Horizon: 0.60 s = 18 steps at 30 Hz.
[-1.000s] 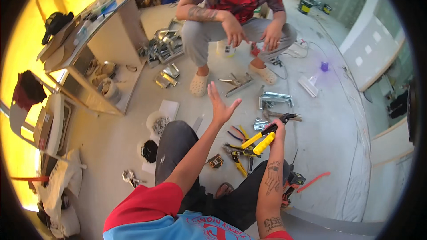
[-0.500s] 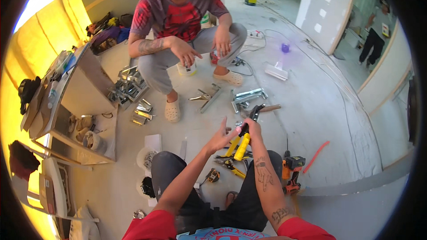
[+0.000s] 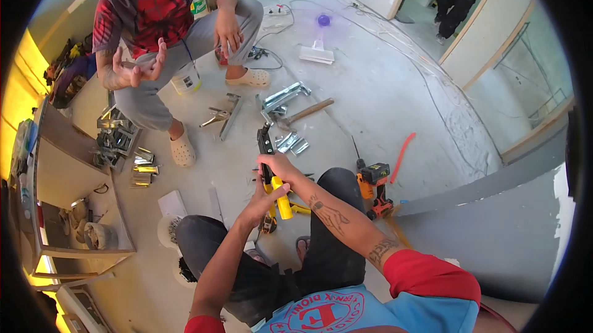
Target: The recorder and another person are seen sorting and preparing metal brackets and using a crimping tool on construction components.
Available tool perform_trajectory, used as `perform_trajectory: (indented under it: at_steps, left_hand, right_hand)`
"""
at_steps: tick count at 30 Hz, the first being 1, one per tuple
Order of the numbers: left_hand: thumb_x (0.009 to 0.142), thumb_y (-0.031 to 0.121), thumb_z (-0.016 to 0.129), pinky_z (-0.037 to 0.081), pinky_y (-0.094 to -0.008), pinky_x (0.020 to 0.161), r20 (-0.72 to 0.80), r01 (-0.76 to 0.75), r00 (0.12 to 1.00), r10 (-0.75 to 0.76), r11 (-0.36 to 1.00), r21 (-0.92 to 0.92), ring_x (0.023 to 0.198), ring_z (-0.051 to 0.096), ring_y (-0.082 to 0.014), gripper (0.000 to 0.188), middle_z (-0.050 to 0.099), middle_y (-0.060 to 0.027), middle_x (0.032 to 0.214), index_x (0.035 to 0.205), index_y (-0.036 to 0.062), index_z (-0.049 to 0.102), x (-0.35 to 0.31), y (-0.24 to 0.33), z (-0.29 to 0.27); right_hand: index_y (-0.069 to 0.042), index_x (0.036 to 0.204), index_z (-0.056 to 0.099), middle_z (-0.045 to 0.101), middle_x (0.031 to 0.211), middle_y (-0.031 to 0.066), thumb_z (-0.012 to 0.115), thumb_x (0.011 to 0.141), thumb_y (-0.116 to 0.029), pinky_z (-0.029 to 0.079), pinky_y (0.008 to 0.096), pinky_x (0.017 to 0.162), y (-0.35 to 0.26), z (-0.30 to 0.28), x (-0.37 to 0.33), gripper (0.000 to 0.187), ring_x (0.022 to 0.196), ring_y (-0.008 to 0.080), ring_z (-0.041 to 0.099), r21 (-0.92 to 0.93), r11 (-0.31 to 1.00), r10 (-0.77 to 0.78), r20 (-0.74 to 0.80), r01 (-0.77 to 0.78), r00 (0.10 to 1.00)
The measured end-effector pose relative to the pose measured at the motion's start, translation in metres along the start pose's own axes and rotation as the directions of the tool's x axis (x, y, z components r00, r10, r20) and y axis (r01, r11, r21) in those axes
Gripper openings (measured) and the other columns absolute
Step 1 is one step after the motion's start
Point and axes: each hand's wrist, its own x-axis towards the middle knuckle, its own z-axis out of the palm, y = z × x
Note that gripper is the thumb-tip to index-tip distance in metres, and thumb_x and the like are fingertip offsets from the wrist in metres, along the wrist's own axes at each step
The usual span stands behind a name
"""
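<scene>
Over my knees I hold a long hand tool (image 3: 265, 143) with a black metal head and two yellow-sleeved handles, its head pointing away from me. My right hand (image 3: 279, 166) is closed round its black body. My left hand (image 3: 258, 204) wraps the yellow handles from below, its thumb across one of them. Under the tool, a tape measure (image 3: 267, 225) and another yellow-handled tool (image 3: 301, 209) lie partly hidden on the floor. Just beyond, a hammer (image 3: 312, 112) rests among bent metal brackets (image 3: 285, 97).
A person (image 3: 160, 30) squats ahead on the left, one hand raised. An orange cordless drill (image 3: 375, 185) stands right of my knee, beside a red strip (image 3: 403, 157). Locking pliers (image 3: 215, 117), stacked metal pieces (image 3: 144, 167) and a wooden cabinet (image 3: 80, 178) are left. A wide scraper (image 3: 317, 55) lies farther off.
My left hand, earlier open beside the tool, now grips its handles. The tool has come closer to upright in view. The squatting person has lifted a hand, palm up. My view has swung right.
</scene>
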Motion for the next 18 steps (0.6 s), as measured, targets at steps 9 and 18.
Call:
perform_trajectory:
  at_steps: [9,18]
  left_hand:
    - [0.074,0.059,0.068,0.046,-0.0435,0.088,-0.015,0.104,0.994,-0.105,0.992,-0.068,0.118,0.047,-0.0300,0.110,0.039,-0.0186,0.136,0.148,0.0045,0.006,0.001,-0.001,-0.007]
    - [0.073,0.059,0.068,0.042,-0.0475,0.094,-0.018,0.138,0.990,-0.140,0.986,-0.092,0.125,0.042,-0.0340,0.113,0.036,-0.0218,0.139,0.148,0.0027,0.005,-0.012,0.013,-0.011]
  right_hand:
    - [-0.005,0.077,0.056,0.058,0.066,0.0077,0.062,0.078,-0.022,0.048,0.0330,0.054,0.031,-0.003,0.027,0.018,0.056,0.0195,0.057,0.246,0.940,0.251,-0.022,-0.238,0.968]
    - [-0.001,0.081,0.056,0.057,0.064,0.0095,0.063,0.078,-0.020,0.047,0.0337,0.056,0.023,0.010,0.021,0.020,0.056,0.0209,0.056,0.276,0.924,0.284,-0.031,-0.265,0.958]
